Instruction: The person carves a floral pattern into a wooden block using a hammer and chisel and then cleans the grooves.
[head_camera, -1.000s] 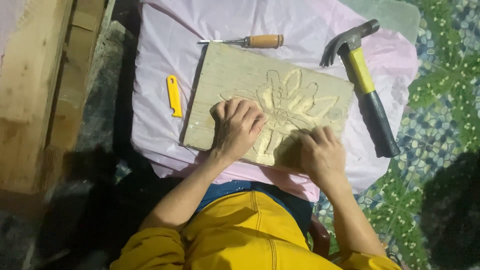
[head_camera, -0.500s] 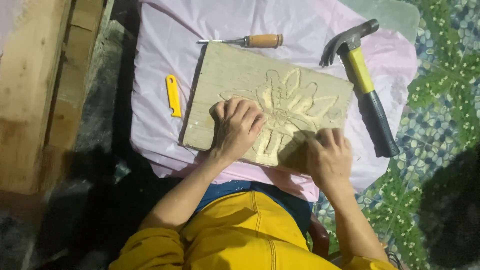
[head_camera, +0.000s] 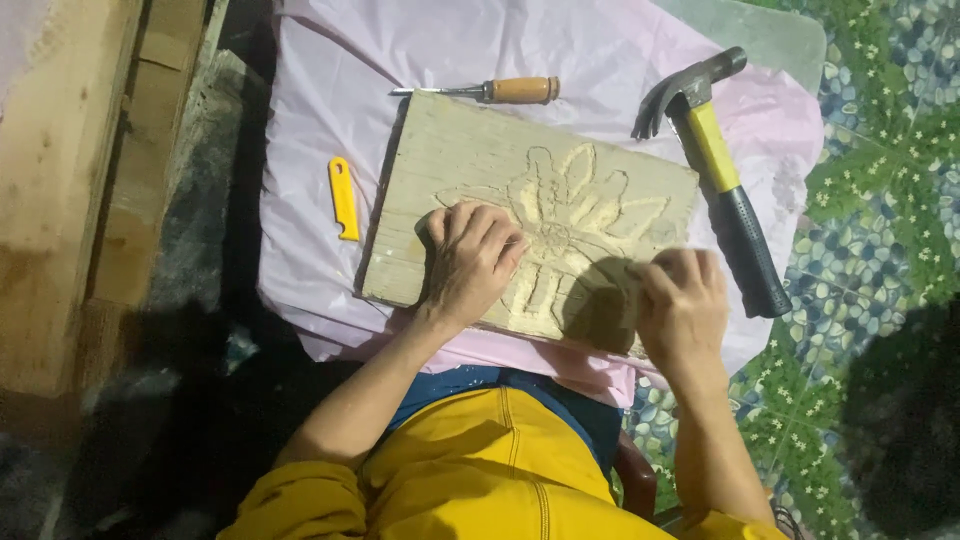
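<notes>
A pale wooden board (head_camera: 470, 170) with a flower shape carved in relief lies flat on a pink sheet (head_camera: 330, 60), tilted a little so that its long edge runs down toward the right. The carved flower (head_camera: 575, 215) fills the board's middle and right part, its petals fanning upward and its lower grooves running toward the near edge.

The left hand (head_camera: 470, 262) rests palm down on the board, just left of the flower's centre. Its fingers (head_camera: 490, 235) are spread loosely and lie flat against the wood, tips touching the edge of the carving; they grip nothing.

The right hand (head_camera: 682, 305) sits at the board's near right corner, over the lower right part of the carving. Its fingers (head_camera: 665, 272) are curled in toward the palm and press down on the wood. Whether they pinch something small cannot be told, since the knuckles hide the fingertips and the wood beneath is in shadow.

Just beyond the board's far edge lies a chisel (head_camera: 490, 91) with a wooden handle, its blade pointing left. To the right of the board, close beside its short edge, lies a claw hammer (head_camera: 715, 165) with a yellow and black handle, head at the far end. Left of the board, apart from it, a small yellow plastic tool (head_camera: 343, 197) lies on the sheet. The sheet covers the person's lap, above yellow clothing (head_camera: 480, 470). A floor covering with a green leaf pattern (head_camera: 880, 180) shows at right, and wooden planks (head_camera: 60, 180) stand at left.
</notes>
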